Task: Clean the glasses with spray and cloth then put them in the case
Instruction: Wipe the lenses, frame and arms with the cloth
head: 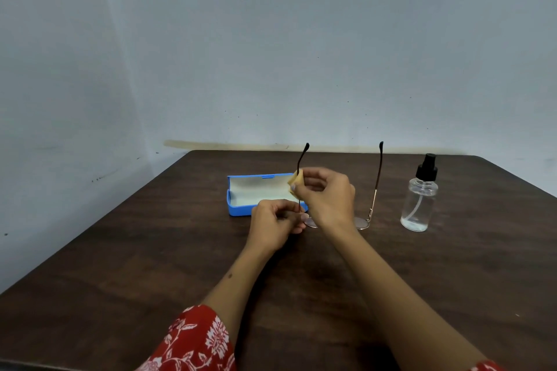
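Thin metal glasses (375, 190) stand with their lenses down near the table and both temples pointing up. My left hand (275, 224) pinches the frame at the left hinge beside the left lens. My right hand (327, 194) pinches a small yellow cloth (294, 181) round the left temple, about halfway up. The right lens shows past my right wrist. Behind my hands lies the open blue case (238, 208) with a pale lining. A clear spray bottle (420, 194) with a black pump stands upright to the right of the glasses.
Everything sits on a dark wooden table (150, 265) pushed against a pale grey wall. Its far edge runs just behind the case and the bottle. My red flowered sleeves show at the bottom of the view.
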Action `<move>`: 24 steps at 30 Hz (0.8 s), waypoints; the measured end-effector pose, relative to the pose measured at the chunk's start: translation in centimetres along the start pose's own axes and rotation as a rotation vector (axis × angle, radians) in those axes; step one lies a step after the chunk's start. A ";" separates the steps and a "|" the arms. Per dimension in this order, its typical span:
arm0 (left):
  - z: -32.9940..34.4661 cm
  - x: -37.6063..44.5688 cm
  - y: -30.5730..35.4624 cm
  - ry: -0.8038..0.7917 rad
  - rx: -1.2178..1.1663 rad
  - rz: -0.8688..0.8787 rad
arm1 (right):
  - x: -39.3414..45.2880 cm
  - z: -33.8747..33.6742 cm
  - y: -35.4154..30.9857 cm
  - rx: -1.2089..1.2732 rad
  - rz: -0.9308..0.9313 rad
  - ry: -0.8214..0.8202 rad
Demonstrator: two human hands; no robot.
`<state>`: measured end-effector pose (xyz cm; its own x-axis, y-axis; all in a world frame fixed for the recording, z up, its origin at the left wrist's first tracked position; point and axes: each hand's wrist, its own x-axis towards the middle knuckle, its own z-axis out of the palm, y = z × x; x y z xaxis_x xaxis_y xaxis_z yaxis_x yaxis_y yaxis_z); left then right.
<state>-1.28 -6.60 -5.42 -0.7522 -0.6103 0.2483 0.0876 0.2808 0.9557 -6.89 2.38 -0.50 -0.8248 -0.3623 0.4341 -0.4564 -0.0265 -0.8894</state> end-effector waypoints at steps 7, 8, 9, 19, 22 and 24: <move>0.1 0.1 -0.2 -0.002 -0.045 0.001 | 0.6 -0.1 -0.8 0.062 0.001 0.015; 0.1 0.1 -0.2 -0.006 -0.051 0.002 | 0.8 -0.1 -1.0 0.083 -0.014 0.023; 0.1 0.2 -0.3 -0.010 -0.052 0.002 | 0.9 -0.1 -1.1 0.089 -0.018 0.026; 0.1 0.5 -0.5 -0.009 -0.037 0.005 | 0.8 -0.4 -1.3 0.050 0.007 0.019; 0.1 0.5 -0.7 -0.011 -0.025 0.010 | 0.8 -0.2 -1.6 0.074 -0.009 0.039; 0.0 0.6 -0.7 -0.008 -0.016 0.025 | 0.2 0.0 -0.8 0.044 0.028 0.025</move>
<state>-1.79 -7.10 -5.94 -0.7551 -0.5969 0.2710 0.1168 0.2843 0.9516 -6.68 2.38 0.33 -0.8455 -0.3402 0.4116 -0.4180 -0.0579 -0.9066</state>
